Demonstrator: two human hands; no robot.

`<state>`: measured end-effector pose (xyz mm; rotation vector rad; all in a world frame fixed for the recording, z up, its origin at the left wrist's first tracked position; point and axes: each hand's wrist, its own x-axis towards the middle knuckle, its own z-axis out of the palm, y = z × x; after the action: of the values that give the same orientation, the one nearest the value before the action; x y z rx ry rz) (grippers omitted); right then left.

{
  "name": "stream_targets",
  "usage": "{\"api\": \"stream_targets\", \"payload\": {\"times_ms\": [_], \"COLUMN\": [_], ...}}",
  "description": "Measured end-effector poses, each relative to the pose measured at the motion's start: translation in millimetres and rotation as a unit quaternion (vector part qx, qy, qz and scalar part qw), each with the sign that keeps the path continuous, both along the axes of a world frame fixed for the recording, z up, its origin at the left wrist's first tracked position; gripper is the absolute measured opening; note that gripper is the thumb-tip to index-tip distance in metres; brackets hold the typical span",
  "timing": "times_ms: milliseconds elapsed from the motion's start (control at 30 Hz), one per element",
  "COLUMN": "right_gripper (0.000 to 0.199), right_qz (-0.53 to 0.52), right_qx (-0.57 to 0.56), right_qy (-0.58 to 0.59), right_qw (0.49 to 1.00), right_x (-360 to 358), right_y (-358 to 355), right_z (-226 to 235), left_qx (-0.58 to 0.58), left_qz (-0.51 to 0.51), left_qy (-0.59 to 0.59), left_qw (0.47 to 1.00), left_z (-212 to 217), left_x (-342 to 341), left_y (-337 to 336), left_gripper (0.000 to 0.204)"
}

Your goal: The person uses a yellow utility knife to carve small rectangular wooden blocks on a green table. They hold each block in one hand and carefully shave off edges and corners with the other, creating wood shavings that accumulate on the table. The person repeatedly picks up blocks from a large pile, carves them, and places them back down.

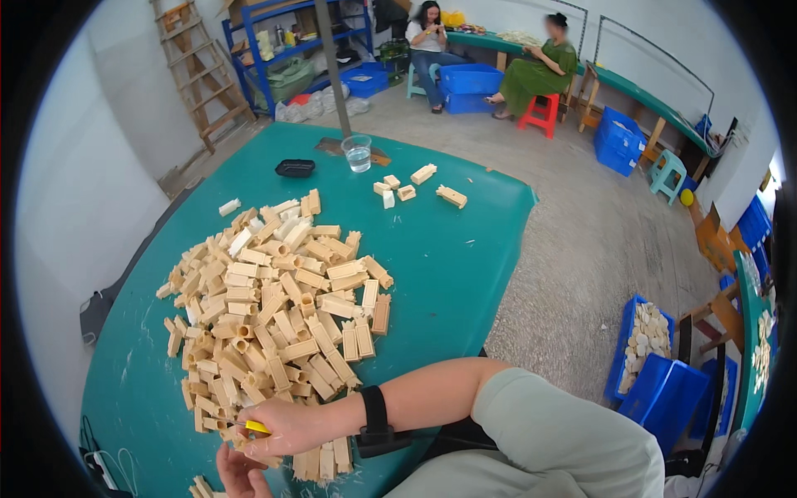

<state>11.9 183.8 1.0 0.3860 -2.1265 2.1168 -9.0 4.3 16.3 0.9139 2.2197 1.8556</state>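
My right hand (282,427) is closed around a small tool with a yellow handle (257,427), whose thin metal tip points left over the pile. Just below it, at the lower edge, my left hand (239,475) has its fingers curled upward. Beige pieces lie close to its fingertips, but my right hand partly covers that spot, so what the left fingers grip is hard to make out. In front of both hands spreads a large heap of beige hollow rectangular blocks (274,307), a few of them whiter.
The green-topped table (448,274) also bears a clear cup of water (358,154), a black tray (295,168) and several loose blocks (406,192). A post rises at its far edge. Blue crates (639,349) stand on the floor at right. Two people sit at a far bench.
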Motion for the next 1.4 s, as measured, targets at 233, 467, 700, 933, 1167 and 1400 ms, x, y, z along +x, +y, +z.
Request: {"api": "stream_targets", "payload": {"times_ms": [233, 467, 700, 933, 1167, 1400], "right_gripper": [0.026, 0.024, 0.029, 0.032, 0.031, 0.032], "right_qz": [0.033, 0.042, 0.033, 0.040, -0.065, -0.084], "right_qx": [-0.022, -0.048, -0.023, 0.001, 0.064, 0.017], "right_qy": [-0.076, -0.184, -0.190, -0.152, -0.080, -0.062], "right_qw": [0.996, 0.981, 0.981, 0.988, 0.993, 0.994], "right_x": [-6.0, 8.4, 6.5, 6.4, 6.6, 9.1], "right_y": [-2.5, -16.3, -13.1, -16.0, -15.1, -17.5], "right_z": [3.1, 33.1, 23.7, 20.5, 21.8, 16.5], "left_qx": [0.048, 0.105, 0.212, 0.228, 0.235, 0.266], "left_qz": [-0.041, -0.073, -0.086, -0.070, -0.065, -0.056], "left_qy": [-0.121, -0.140, -0.170, -0.138, -0.165, -0.143], "left_qw": [0.991, 0.982, 0.959, 0.961, 0.956, 0.952], "left_z": [-21.2, -8.6, -10.0, -18.3, -7.8, -15.1], "left_x": [-13.5, -12.0, -13.8, -15.9, -15.7, -15.9], "left_y": [-10.7, -19.6, -18.9, -18.5, -20.1, -19.1], "left_gripper": [0.055, 0.050, 0.041, 0.037, 0.031, 0.021]}}
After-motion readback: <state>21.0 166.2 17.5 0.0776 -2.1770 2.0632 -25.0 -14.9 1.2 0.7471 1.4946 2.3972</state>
